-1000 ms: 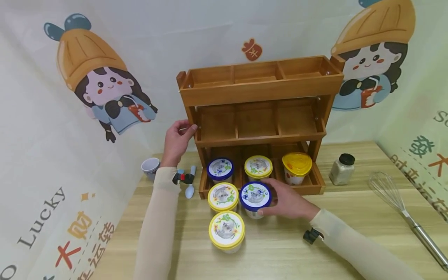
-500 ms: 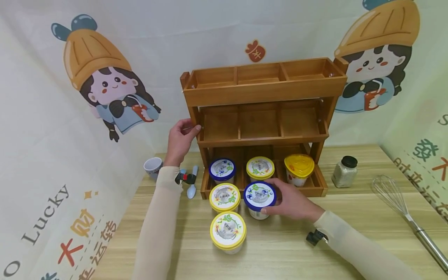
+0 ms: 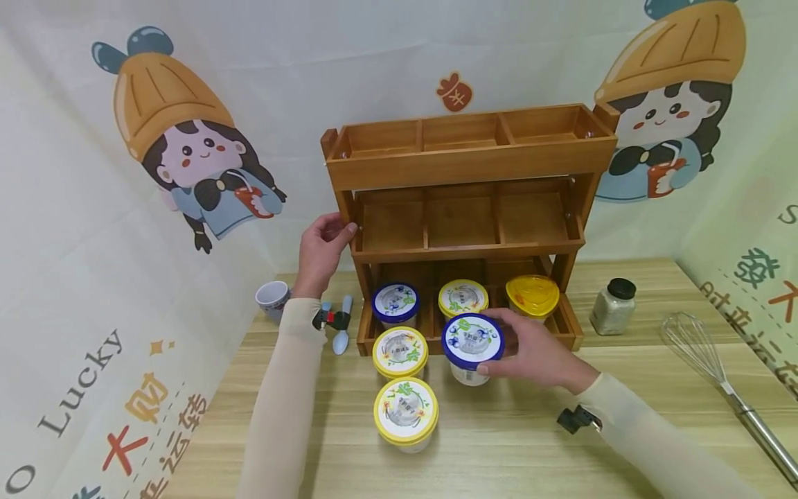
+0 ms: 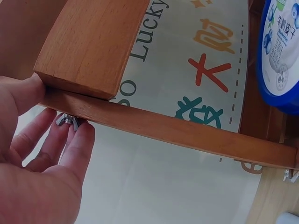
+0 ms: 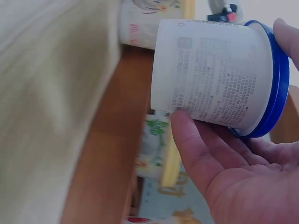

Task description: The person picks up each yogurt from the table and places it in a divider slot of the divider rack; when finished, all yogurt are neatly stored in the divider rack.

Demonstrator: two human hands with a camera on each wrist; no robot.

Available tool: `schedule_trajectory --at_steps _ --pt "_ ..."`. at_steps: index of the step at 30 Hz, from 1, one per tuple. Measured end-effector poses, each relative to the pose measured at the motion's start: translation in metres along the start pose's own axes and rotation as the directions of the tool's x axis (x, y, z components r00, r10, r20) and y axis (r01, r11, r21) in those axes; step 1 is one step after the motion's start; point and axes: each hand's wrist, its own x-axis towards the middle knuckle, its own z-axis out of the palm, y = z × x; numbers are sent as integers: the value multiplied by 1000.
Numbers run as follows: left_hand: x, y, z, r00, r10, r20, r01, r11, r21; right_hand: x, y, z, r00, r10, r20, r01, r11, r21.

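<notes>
My right hand (image 3: 541, 352) holds a white tub with a blue lid (image 3: 472, 339) in front of the rack's bottom tier. In the right wrist view, fingers (image 5: 189, 140) lie along the tub's printed side, with the thumb at its lid. My left hand (image 3: 319, 255) grips the left side of the three-tier wooden rack (image 3: 467, 170); in the left wrist view its fingers are by a wing nut (image 4: 68, 120). Two yellow-lidded tubs, one (image 3: 400, 351) behind the other (image 3: 406, 414), stand left of the held tub.
On the bottom tier sit a blue-lidded tub (image 3: 395, 303), a yellow-lidded tub (image 3: 463, 296) and a cup with a yellow heart-like lid (image 3: 533, 294). A small cup (image 3: 272, 296) and a spoon (image 3: 341, 339) lie left; a jar (image 3: 614, 307) and a whisk (image 3: 726, 391) right.
My right hand has lifted the blue-lidded tub slightly and moved it to the right, away from the yellow-lidded tubs. My left hand stays on the rack. The head view shifted slightly.
</notes>
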Motion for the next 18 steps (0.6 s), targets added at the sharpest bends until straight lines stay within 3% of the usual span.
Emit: schedule_trajectory --at_steps 7,11,18 --pt "2 0 1 999 37 3 -37 999 -10 -6 -19 -26 995 -82 -54 82 997 6" --pt "2 -1 0 1000 21 1 -21 1000 -4 -8 -29 -42 989 -109 -98 108 994 -24" --pt "-1 -1 -3 1000 28 5 -28 999 -15 -10 -45 -72 962 -175 -212 166 984 -59"
